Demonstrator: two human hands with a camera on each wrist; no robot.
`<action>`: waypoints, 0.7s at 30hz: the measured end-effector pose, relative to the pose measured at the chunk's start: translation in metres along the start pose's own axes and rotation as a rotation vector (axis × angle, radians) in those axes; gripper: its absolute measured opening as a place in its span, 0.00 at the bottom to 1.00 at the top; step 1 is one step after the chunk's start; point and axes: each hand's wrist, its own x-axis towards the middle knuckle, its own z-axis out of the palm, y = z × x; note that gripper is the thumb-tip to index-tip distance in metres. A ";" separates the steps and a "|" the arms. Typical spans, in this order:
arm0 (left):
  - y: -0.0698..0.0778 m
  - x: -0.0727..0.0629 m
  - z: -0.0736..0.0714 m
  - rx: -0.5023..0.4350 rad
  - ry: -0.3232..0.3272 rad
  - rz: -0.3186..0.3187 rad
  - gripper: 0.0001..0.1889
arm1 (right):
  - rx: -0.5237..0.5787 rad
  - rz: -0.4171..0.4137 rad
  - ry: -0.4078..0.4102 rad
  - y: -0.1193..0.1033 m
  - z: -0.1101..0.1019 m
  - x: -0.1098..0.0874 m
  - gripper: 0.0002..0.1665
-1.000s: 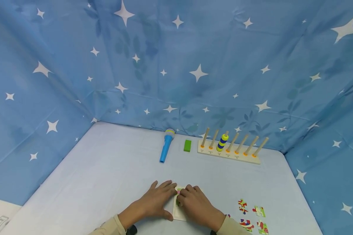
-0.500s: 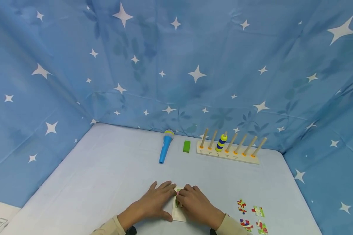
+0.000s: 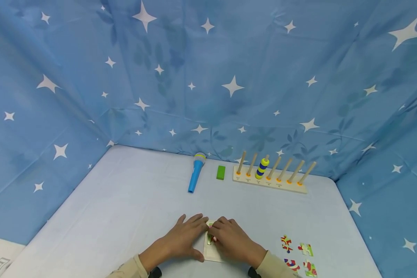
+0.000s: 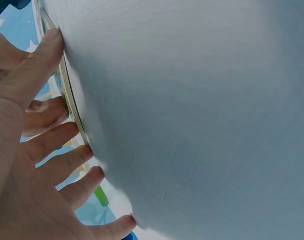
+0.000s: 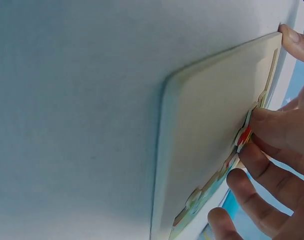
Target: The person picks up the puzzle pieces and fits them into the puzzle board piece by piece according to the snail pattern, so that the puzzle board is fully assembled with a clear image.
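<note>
A pale wooden puzzle board (image 3: 211,253) lies on the table between my hands, with colourful pieces fitted along its far part in the right wrist view. My left hand (image 3: 183,236) spreads its fingers along the board's left edge, thumb at the near corner. Over the board, my right hand (image 3: 235,240) pinches a red and white puzzle piece (image 5: 245,135) between thumb and index finger, right at the row of fitted pieces. In the head view, that hand hides much of the board.
Several loose puzzle pieces (image 3: 305,249) lie to the right. Farther back are a blue toy microphone (image 3: 195,175), a green block (image 3: 221,172) and a wooden peg stand (image 3: 281,184) with yellow and blue rings on one peg. A starry blue curtain (image 3: 208,108) surrounds the table.
My right hand has shifted slightly over the board, its fingers turning a little. A scrap of a loose piece beside the right wrist has gone from sight. My left hand stays in place.
</note>
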 end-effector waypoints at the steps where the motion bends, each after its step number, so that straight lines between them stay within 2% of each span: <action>1: 0.000 0.000 0.000 0.001 0.000 0.000 0.43 | -0.008 -0.002 0.003 0.000 0.000 0.000 0.06; 5: 0.000 0.000 0.000 0.005 0.003 0.001 0.43 | -0.017 0.005 0.004 -0.001 0.000 0.000 0.06; 11: 0.000 0.000 0.000 0.008 0.003 0.000 0.43 | 0.023 0.029 -0.023 0.000 -0.002 0.001 0.13; 21: 0.000 0.000 0.000 0.026 0.015 0.005 0.43 | 0.039 0.047 -0.050 0.003 -0.001 0.006 0.16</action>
